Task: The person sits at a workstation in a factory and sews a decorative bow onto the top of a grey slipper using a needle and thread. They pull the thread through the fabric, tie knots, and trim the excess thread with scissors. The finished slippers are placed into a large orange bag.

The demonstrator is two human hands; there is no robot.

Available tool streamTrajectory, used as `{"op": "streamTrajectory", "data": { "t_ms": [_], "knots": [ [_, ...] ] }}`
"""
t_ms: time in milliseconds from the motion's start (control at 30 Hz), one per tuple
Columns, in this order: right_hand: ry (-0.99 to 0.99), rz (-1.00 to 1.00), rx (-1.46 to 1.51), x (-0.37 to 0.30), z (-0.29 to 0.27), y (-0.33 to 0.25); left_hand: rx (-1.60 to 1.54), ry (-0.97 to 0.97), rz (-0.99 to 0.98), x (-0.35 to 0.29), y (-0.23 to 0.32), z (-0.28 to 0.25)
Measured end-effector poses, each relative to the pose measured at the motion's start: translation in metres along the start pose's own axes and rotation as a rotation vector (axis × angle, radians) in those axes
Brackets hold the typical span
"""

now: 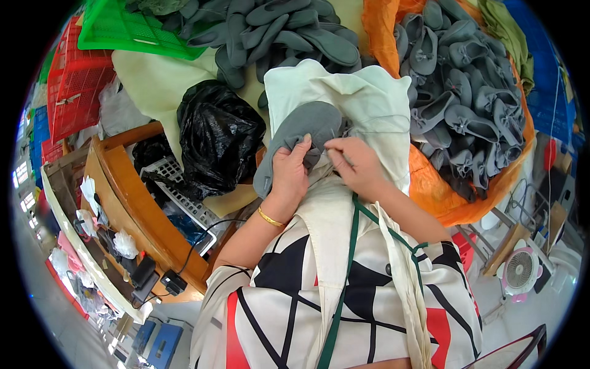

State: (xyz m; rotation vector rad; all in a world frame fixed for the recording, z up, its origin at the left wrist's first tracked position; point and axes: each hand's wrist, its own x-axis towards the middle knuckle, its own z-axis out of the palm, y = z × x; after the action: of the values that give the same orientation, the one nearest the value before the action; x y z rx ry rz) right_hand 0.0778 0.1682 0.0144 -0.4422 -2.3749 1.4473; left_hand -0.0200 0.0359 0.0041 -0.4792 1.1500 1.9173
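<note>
White cloth (384, 107) beneath, left grip (290, 165) clasps one shoe (310, 122), right grip (355, 163) pinched closed (contents unclear).

Most fingers of the left hand (290, 171) are hidden by the grey shoe (310, 120). Whether the right hand (353, 163) pinches anything is too small to tell. The black bag (218, 138) conceals its contents and covers part of the white basket (183, 189). The picture's top cuts off the green basket (141, 35) and the orange bag's (433, 190) far edge; lower shoes inside are buried.
</note>
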Motion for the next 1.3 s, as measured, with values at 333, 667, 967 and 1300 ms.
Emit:
{"op": "streamTrajectory", "data": {
  "t_ms": [333,667,967,1300],
  "knots": [
    [-0.134,0.625,0.475,0.011,-0.006,-0.01,0.042,0.015,-0.02,0.007,0.009,0.0],
    [-0.199,0.467,0.234,0.02,-0.007,-0.019,0.011,0.003,-0.016,0.005,0.009,-0.001],
    [-0.246,0.524,0.225,0.023,-0.009,-0.018,-0.003,0.014,-0.034,0.003,0.01,0.002],
    [-0.283,0.631,0.27,0.03,-0.01,-0.016,0.009,0.007,-0.05,0.005,0.005,-0.004]
  ]
}}
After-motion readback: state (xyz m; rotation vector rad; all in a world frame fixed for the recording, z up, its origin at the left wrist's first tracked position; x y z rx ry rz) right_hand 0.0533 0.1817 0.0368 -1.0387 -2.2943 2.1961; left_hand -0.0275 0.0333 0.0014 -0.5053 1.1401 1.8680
